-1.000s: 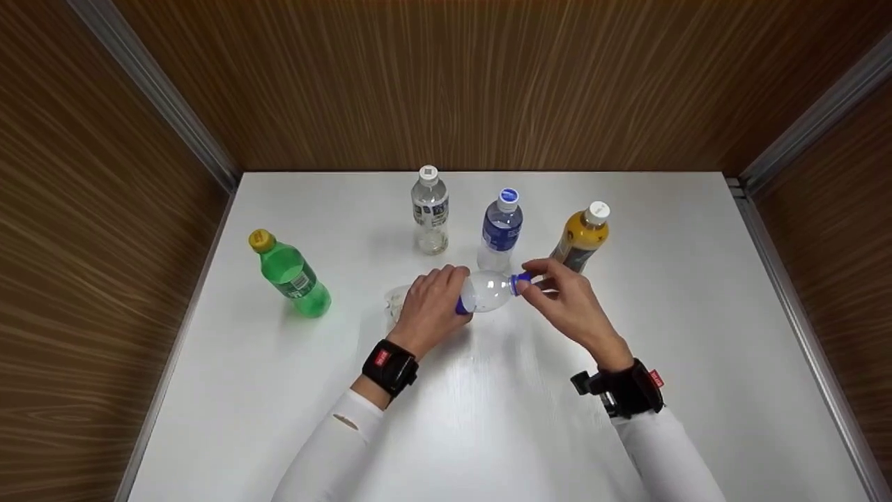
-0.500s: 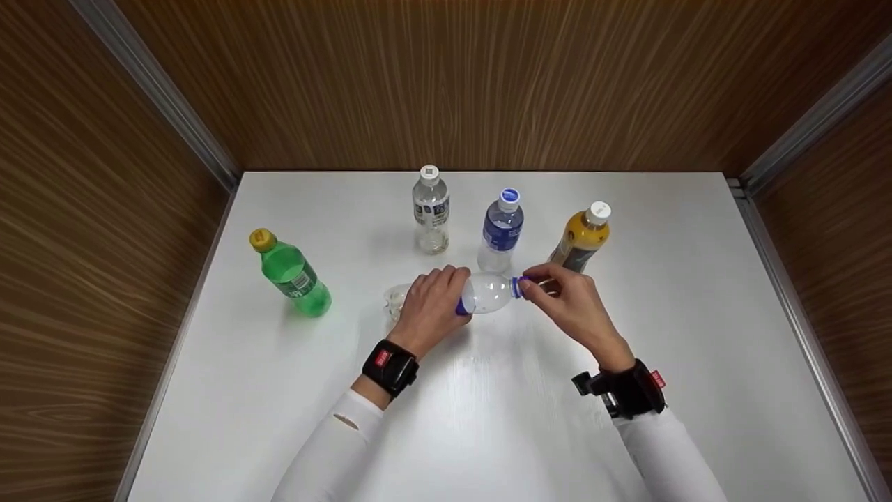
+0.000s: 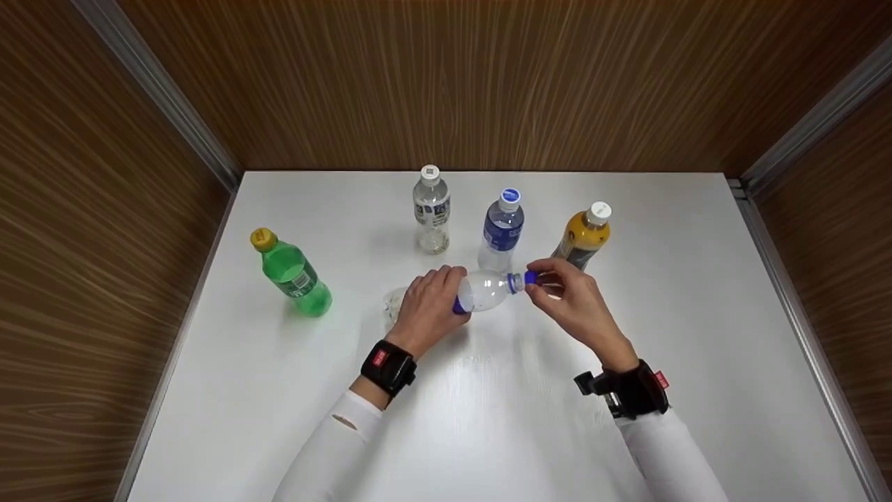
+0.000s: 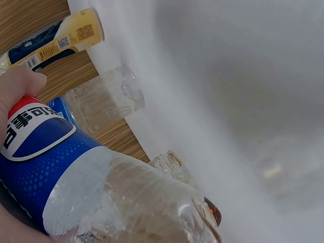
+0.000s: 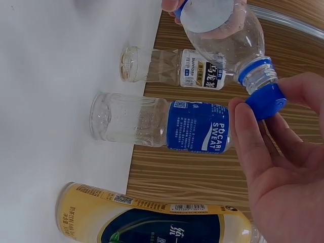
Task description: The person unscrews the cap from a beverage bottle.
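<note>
My left hand (image 3: pixel 426 307) grips a clear plastic bottle (image 3: pixel 484 291) with a blue, red and white label (image 4: pixel 38 136), holding it tilted above the white table (image 3: pixel 488 418). The bottle's neck points right. My right hand (image 3: pixel 568 296) pinches its blue cap (image 3: pixel 529 278) between thumb and fingertips (image 5: pixel 243 126); the right wrist view shows the cap (image 5: pixel 267 100) sitting on the neck. The bottle's base (image 4: pixel 167 212) looks empty and clear in the left wrist view.
Several capped bottles stand on the table: a green one with a yellow cap (image 3: pixel 289 273) at the left, a clear one (image 3: pixel 431 209), a blue-labelled one (image 3: pixel 502 229) and a yellow one (image 3: pixel 582 237) behind the hands. Wooden walls enclose three sides.
My right hand has shifted slightly on the cap, its fingers turning around it. The bottle's neck has risen a little. The left hand has kept its grip.
</note>
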Demonstrator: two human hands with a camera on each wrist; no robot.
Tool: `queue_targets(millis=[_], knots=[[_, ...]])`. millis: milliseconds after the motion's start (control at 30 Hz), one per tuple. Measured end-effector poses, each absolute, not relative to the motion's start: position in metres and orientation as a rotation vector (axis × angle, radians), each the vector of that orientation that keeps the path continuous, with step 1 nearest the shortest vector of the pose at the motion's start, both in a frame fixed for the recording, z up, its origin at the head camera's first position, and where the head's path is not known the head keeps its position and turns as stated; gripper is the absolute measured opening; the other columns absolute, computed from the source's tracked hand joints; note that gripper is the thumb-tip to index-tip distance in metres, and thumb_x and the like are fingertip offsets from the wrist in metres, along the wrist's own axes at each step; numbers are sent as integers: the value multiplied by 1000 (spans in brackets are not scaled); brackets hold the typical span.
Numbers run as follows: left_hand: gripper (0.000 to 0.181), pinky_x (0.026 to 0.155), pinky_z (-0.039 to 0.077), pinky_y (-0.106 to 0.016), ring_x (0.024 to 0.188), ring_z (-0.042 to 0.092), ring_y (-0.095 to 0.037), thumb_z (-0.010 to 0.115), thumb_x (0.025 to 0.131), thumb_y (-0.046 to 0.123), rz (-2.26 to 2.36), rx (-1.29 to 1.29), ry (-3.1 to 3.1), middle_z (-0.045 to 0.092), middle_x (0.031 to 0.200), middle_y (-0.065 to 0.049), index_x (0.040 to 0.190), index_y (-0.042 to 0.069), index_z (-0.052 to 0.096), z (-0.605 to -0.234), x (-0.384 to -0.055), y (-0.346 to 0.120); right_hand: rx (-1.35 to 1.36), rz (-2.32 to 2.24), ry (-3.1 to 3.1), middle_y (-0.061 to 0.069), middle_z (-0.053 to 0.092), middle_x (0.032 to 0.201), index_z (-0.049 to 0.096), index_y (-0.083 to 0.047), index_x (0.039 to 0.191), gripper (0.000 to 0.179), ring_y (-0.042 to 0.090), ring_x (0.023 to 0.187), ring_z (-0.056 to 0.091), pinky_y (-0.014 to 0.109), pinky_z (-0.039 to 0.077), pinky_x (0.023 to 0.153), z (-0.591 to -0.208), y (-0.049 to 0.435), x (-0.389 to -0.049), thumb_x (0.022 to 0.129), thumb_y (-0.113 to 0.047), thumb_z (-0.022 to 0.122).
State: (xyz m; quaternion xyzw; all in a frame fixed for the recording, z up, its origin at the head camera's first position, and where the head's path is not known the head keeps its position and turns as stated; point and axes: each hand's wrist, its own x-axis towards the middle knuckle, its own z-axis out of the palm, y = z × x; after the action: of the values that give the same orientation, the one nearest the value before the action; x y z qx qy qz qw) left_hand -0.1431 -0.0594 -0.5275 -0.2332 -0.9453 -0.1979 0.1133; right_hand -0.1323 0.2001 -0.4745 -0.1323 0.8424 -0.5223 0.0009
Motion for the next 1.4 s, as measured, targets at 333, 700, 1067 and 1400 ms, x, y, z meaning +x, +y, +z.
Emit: queue_targets(millis=[333, 700, 1067, 1400], knots=[[64, 91, 55, -46, 105, 68, -29, 92, 75, 24, -894, -543, -2716, 70, 121, -11, 127, 7, 59, -531, -144, -66, -563, -1562, 2774, 13, 65, 114, 66, 3, 120, 33, 26, 103, 70, 39, 59, 89, -496, 201, -133, 89, 4, 76], [65, 91, 56, -48, 107, 69, -31, 93, 74, 22, -1010, -492, -2584, 70, 118, -13, 126, 5, 59, -532, -145, -68, -637, -1099, 2906, 8, 70, 100, 72, 0, 112, 26, 20, 89, 68, 39, 59, 78, -532, 189, -131, 90, -13, 80], [66, 97, 53, -51, 116, 66, -32, 91, 78, 24, -1158, -402, -2556, 67, 126, -17, 130, 3, 57, -529, -150, -72, -629, -848, 2859, 14, 65, 109, 69, 4, 116, 29, 27, 95, 68, 43, 59, 84, -556, 180, -130, 90, -7, 78], [67, 96, 53, -50, 114, 66, -31, 91, 79, 27, -1194, -408, -2536, 66, 126, -16, 131, 3, 56, -527, -151, -73, -746, -718, 2897, 11, 63, 95, 71, 1, 101, 16, 26, 83, 63, 44, 56, 76, -567, 179, -131, 86, -2, 75]])
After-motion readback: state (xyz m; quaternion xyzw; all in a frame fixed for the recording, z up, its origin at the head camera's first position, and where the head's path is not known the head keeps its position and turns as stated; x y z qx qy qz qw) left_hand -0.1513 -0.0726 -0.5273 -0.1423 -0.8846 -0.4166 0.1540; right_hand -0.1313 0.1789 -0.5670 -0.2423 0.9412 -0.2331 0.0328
